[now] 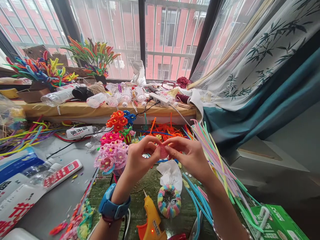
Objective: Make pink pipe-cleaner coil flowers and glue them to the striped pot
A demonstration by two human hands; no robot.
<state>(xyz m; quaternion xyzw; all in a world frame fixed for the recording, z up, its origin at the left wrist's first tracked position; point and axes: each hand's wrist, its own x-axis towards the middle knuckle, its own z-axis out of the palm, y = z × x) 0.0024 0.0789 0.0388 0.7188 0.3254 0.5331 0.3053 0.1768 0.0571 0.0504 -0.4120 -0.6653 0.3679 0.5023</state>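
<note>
My left hand [147, 151] and my right hand [186, 153] meet above the middle of the table. Between their fingertips they pinch a small pink pipe cleaner [163, 152], bent into a rounded shape and partly covered by the fingers. Below lies a crumpled white tissue [171, 173]. In front of it sits a ring wrapped in pastel pipe cleaner [169, 201], with clear plastic in its centre. A yellow hot glue gun [153, 216] with a lit red light lies nearer to me. Left of my hands stand pink pipe-cleaner flowers [112, 155].
Blue pipe cleaners [197, 200] and scissors [196, 226] lie at the right front, near a green box [280, 221]. A long pastel pipe-cleaner bundle [215, 156] slants beside my right arm. Plastic bottles [80, 131] lie left; a power strip [159, 99] rests on the windowsill.
</note>
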